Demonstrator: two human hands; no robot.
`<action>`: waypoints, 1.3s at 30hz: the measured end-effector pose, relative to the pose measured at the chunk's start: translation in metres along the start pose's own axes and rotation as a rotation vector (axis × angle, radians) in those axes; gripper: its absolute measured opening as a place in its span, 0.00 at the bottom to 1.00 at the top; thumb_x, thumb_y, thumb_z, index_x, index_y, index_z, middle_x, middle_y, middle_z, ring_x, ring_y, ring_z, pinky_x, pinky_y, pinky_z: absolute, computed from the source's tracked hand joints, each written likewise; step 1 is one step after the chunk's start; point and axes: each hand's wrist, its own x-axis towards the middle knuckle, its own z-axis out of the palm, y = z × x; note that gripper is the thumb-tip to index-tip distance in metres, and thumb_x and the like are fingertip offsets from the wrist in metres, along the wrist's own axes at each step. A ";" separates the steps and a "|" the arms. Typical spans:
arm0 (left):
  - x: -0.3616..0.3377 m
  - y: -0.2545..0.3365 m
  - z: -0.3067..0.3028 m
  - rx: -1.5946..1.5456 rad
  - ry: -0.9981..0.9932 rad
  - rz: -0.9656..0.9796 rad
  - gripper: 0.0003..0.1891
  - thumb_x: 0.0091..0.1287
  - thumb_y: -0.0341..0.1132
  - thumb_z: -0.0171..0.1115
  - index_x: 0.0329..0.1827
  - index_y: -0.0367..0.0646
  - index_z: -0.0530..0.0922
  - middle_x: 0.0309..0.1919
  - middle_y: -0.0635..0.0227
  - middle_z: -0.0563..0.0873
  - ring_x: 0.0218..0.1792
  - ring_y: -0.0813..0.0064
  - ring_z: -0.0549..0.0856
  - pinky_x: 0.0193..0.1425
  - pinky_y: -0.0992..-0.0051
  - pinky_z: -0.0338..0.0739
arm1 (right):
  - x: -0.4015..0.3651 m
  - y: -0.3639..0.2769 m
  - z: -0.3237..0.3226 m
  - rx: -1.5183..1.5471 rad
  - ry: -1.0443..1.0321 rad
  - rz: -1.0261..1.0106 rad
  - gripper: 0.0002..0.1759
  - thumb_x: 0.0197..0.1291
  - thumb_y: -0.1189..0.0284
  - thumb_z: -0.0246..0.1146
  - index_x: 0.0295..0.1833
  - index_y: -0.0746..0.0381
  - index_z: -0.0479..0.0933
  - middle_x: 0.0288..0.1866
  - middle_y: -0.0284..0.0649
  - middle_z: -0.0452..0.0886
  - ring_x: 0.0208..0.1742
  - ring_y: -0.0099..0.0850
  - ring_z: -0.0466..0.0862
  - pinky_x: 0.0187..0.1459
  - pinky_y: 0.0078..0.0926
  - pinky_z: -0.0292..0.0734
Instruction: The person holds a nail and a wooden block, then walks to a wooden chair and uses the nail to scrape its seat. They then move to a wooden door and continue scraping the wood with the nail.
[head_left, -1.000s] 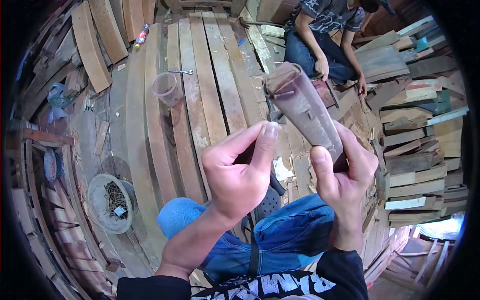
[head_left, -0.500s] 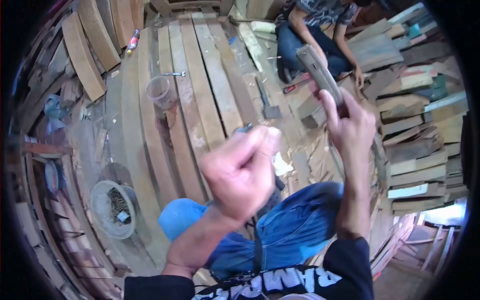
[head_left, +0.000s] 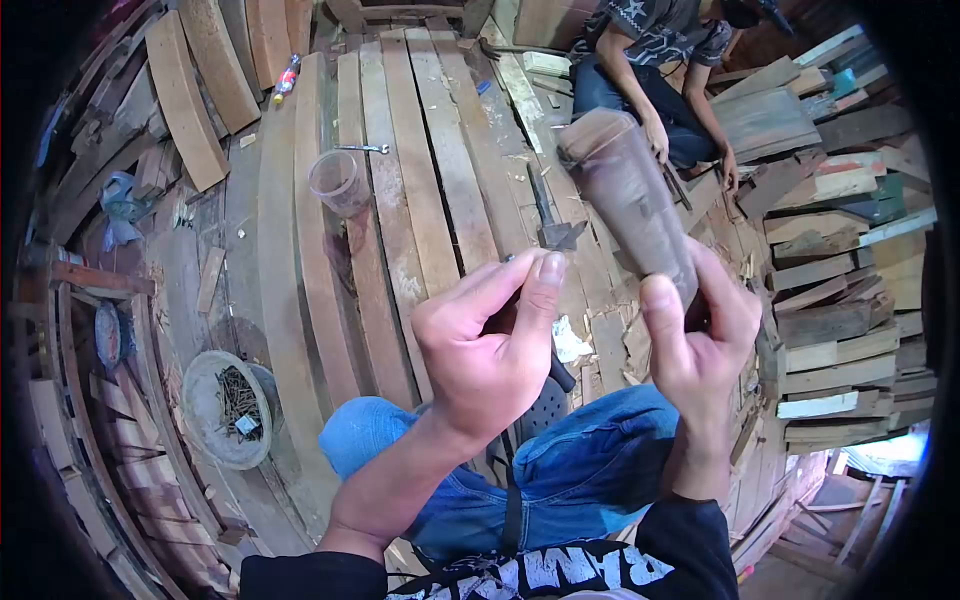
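My right hand point(head_left: 705, 335) grips the lower end of a brownish-grey block-like piece point(head_left: 630, 195), its wide end tilted up and away from me. Its far end looks worn and rounded. To the left of it, my left hand point(head_left: 490, 345) is closed, thumb pressed on the fingertips; anything between them is too small to make out. The two hands are apart. Beyond the left hand, a hammer-like tool point(head_left: 560, 234) lies on the planks with its handle pointing away.
A bucket of nails point(head_left: 205, 452) stands at the left, and an empty-looking clear tub point(head_left: 340, 185) sits on the long planks point(head_left: 385, 140). Another person point(head_left: 650, 70) sits at the far right. Stacked wood offcuts point(head_left: 840, 320) line the right side.
The held piece has turned, showing a broader face, and looks nearer the camera. My right hand is lower. My left hand is sharper now and remains pinched. The view has shifted slightly.
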 end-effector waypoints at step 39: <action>-0.011 0.017 0.002 0.092 -0.199 0.169 0.09 0.72 0.29 0.62 0.39 0.30 0.85 0.21 0.81 0.77 0.23 0.93 0.69 0.24 0.84 0.60 | 0.032 0.046 -0.004 -0.725 0.141 0.089 0.17 0.57 0.66 0.73 0.45 0.67 0.84 0.18 0.39 0.79 0.16 0.33 0.78 0.19 0.27 0.70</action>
